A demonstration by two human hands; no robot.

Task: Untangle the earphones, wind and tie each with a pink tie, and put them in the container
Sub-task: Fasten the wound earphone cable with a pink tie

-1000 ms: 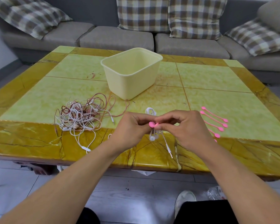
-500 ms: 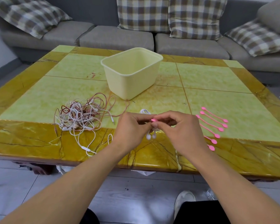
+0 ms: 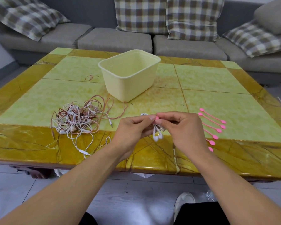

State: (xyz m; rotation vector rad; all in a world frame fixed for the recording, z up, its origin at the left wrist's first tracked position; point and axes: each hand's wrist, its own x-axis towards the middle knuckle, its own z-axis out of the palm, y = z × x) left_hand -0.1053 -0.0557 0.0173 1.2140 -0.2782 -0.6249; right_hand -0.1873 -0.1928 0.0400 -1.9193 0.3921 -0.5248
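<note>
Above the table's front edge my left hand [image 3: 133, 129] holds a wound white earphone bundle [image 3: 157, 134]; its two earbuds hang down between my hands. My right hand [image 3: 183, 127] pinches a pink tie [image 3: 157, 117] at the top of the bundle, against my left thumb. A tangled heap of white and reddish-brown earphones [image 3: 76, 119] lies on the table to the left. Several loose pink ties [image 3: 212, 125] lie in a row to the right. The pale yellow container [image 3: 130, 78] stands behind my hands, with nothing visible inside.
The yellow and green marble table [image 3: 217, 82] ends just below my hands. One white cable with a remote [image 3: 83, 151] trails over the front edge. A grey sofa [image 3: 113, 39] with checked cushions lines the far side. A shoe [image 3: 184, 202] rests on the floor below.
My hands have risen slightly with the bundle. The pink tie's round end, plain a second ago, is now mostly hidden between my fingertips, and the hanging plug no longer shows.
</note>
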